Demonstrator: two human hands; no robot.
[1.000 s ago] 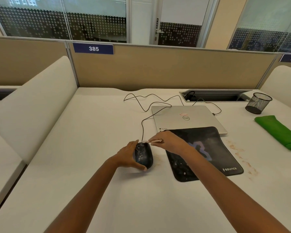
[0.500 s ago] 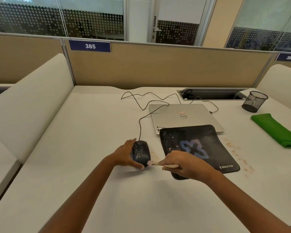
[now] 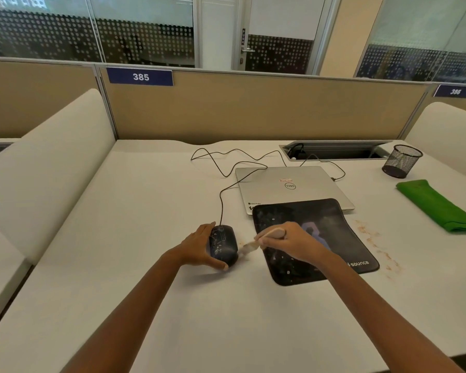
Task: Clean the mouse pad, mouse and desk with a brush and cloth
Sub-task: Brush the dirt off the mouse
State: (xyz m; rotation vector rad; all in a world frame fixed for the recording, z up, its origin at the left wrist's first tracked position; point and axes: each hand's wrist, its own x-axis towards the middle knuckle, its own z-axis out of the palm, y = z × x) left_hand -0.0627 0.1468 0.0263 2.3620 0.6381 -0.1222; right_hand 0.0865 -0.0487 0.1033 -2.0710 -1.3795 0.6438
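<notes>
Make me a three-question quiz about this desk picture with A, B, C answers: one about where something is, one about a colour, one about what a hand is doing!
1. Where is the mouse?
A) on the desk, left of the mouse pad
B) on a book
C) inside a box

2. What colour is the cloth?
A) red
B) green
C) blue

3. What is the right hand doing?
A) lying flat
B) waving
C) gripping the brush

Answers:
1 A, it sits on bare desk beside the pad's left edge.
2 B, the folded cloth at the right is bright green.
3 C, its fingers curl round the brush handle.
</notes>
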